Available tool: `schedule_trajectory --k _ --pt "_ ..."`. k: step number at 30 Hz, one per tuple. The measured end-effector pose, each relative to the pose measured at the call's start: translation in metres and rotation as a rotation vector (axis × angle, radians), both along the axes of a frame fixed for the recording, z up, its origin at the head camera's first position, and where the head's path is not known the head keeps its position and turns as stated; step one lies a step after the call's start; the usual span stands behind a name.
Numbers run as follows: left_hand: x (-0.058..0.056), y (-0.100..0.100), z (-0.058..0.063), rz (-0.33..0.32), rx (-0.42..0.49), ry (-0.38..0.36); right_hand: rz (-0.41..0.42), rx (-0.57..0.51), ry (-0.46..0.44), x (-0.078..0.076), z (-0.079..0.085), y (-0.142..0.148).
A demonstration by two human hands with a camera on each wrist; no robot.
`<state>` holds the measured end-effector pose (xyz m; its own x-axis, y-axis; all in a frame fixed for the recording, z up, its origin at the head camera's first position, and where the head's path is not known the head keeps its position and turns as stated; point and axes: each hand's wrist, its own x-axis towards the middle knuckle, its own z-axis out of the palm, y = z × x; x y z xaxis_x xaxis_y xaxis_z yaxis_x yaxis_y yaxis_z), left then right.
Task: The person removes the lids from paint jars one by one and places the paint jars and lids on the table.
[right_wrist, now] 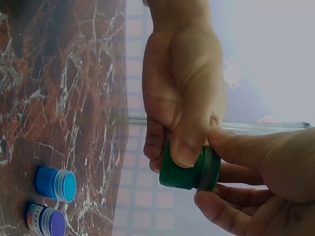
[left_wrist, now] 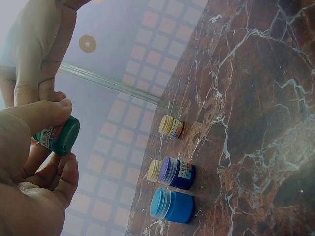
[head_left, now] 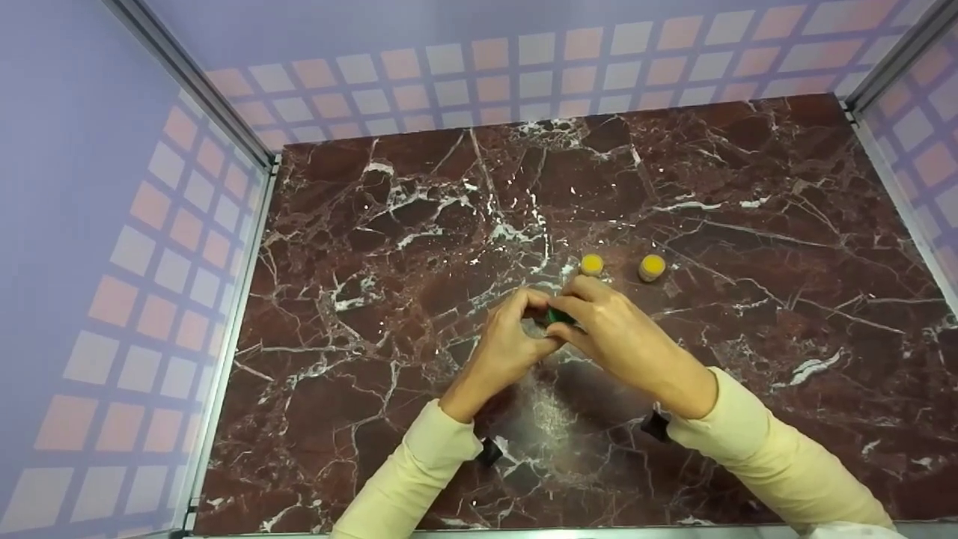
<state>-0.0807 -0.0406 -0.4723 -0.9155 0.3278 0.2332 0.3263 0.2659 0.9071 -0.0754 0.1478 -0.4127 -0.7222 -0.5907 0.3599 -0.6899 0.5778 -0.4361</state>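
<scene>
A small green paint jar (right_wrist: 179, 173) with a printed label is held up between both hands, tilted over the table. My left hand (head_left: 509, 338) grips the jar's body, its thumb lying along the side in the left wrist view. At the clear-rimmed lid (right_wrist: 210, 169), the fingers and thumb of my right hand (head_left: 617, 340) pinch from the other side. In the head view the hands cover most of the green jar. Below them stand a blue paint jar (left_wrist: 173, 205) and a purple paint jar (left_wrist: 178, 173), both hidden by the hands in the head view.
Two yellow-capped jars (head_left: 591, 264) stand upright just beyond the hands, the right one (head_left: 653, 267) a little apart. The dark red marbled tabletop (head_left: 359, 247) is bounded by pale walls (head_left: 449, 37) with a printed square pattern at the back and sides.
</scene>
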Motion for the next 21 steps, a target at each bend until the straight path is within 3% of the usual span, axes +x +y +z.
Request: schedule_trajectory --k 3,12,21 --pt "0.0001 0.0005 0.0003 -0.005 0.0 -0.037 0.033 0.004 -0.013 -0.0006 0.0022 0.0015" --pt "-0.0015 0.0007 -0.0005 -0.029 0.008 -0.045 0.127 0.032 -0.018 -0.0017 0.0073 0.0056" --pt "-0.0001 0.0005 -0.0013 -0.024 0.017 -0.062 0.145 0.025 0.02 -0.0048 0.0037 0.0049"
